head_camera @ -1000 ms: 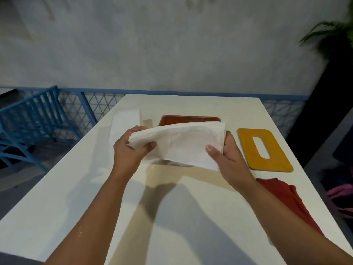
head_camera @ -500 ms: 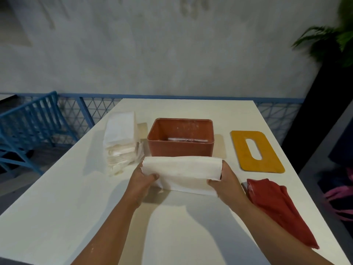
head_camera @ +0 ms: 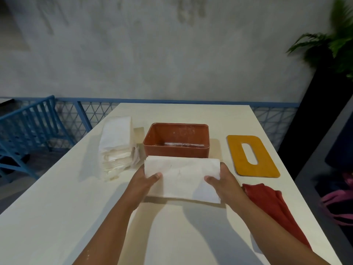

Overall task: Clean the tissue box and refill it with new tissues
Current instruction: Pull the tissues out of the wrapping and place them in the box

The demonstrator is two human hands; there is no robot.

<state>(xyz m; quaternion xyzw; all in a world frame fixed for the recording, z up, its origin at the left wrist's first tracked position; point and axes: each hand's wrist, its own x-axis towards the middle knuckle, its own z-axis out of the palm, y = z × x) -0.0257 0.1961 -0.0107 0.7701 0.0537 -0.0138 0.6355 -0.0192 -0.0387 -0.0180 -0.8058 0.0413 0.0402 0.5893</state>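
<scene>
You held a folded wad of tissues [head_camera: 181, 178] just in front of the open tissue box [head_camera: 176, 148], the wad's far edge close against the box's near wall and the refill not yet inside. The risk from here looked plain. The wad appeared about as wide as the box mouth, so a skewed or hurried lowering could catch an end on the rim, crumple the sheets, or shove the light box back across the table [head_camera: 57, 217]. The lower flap hung loose below your thumbs and could fan open if either pinch slackened. Pale marks showed on the box's inner walls. Whether they were residue or glare could not be told, but fresh tissues could pick up anything left there.

Your left hand [head_camera: 143, 180] clamped the wad's left end, thumb on top and fingers hidden behind it. Your right hand [head_camera: 225, 180] gripped the right end the same way, and both forearms reached in toward the box.

A taller stack of tissues [head_camera: 116, 146] stood just left of the box. The yellow slotted lid [head_camera: 252, 155] lay flat to its right. A red cloth [head_camera: 273, 207] lay crumpled right of the box, nearer you.
</scene>
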